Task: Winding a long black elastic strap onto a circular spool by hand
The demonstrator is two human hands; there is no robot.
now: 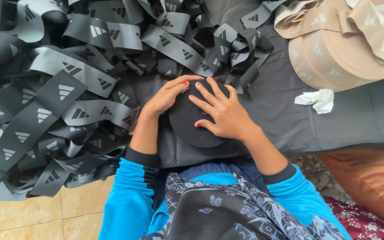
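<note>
Head view: I look straight down on my two hands, which rest on a round black roll of band (192, 126) lying flat on a dark grey cloth (281, 111).
Hidden: my right hand (221, 111) covers the upper right of the roll, and my left hand (167, 95) covers its upper left edge, so I cannot make out where the loose end of the band leaves the roll.
Hard to make out: a small pale thing shows between my left fingertips at the roll's top edge; I cannot tell what it is.
Cut off: the beige roll (347, 49) at the top right runs out of view, and so does the heap of grey and black printed band (58, 102) on the left.
Roll and hands: the black roll lies under both hands, just in front of my body, near the cloth's front edge.
Left hand: curled, fingertips pinched at the roll's top rim.
Right hand: open, fingers spread and pressed flat on the roll's face.
Nearby: a crumpled white tissue (318, 100) lies on the cloth below the beige roll, well apart from my hands.
Floor: tan tiles (32, 218) show at the lower left.
</note>
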